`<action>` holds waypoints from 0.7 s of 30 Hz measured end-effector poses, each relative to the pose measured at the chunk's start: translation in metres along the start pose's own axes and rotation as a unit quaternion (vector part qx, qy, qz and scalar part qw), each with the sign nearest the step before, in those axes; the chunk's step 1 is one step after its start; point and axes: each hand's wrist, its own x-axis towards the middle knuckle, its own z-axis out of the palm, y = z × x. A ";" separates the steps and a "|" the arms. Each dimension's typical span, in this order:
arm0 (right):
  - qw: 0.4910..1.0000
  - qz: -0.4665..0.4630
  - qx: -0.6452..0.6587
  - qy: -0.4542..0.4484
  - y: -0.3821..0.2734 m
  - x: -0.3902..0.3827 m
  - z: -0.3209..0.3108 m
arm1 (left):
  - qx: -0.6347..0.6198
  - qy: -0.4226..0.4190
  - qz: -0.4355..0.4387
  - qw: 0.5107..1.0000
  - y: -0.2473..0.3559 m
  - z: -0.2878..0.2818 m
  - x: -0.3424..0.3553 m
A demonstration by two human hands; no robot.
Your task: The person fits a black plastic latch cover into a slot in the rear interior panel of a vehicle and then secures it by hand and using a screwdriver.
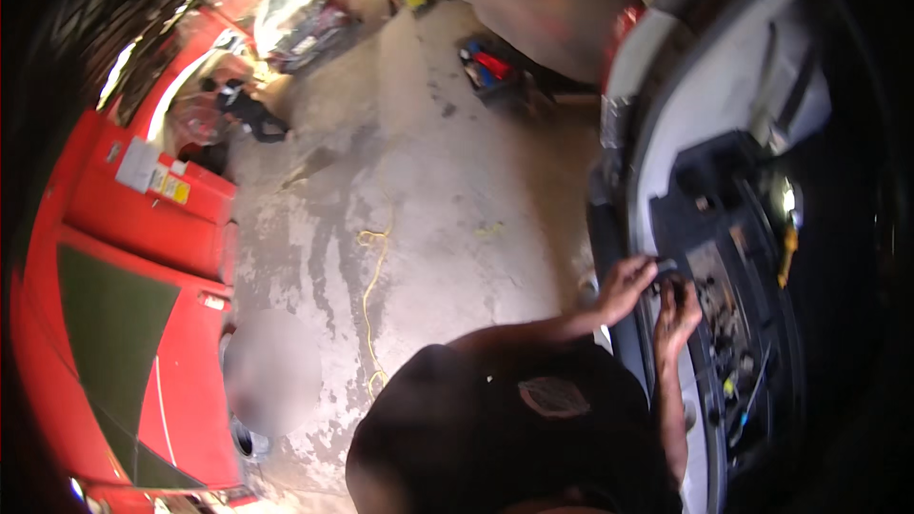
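Observation:
Both hands are raised close together over the edge of an open vehicle compartment (790, 362) on my right. My left hand (624, 290) has its fingers drawn together at a small dark piece with a greyish end (667, 266). Just beside it, my right hand (677, 319) is closed in a pinch at the same spot. Blur and the fingers themselves hide what kind of piece this is. Below and right of the hands, small mixed items (728, 343) lie in a long recess. A yellow-handled tool (787, 252) rests farther right, near a bright light (788, 198).
A white vehicle body edge (657, 157) runs along my right. To the left stands a red vehicle (195, 219) with a dark green panel (114, 324). A yellow cord (369, 309) trails over the concrete floor. Another person (249, 112) is at the far left.

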 end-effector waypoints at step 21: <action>0.960 0.174 0.218 -0.016 -0.039 -0.030 -0.056 | -0.108 -0.151 -0.112 0.976 0.101 0.006 -0.035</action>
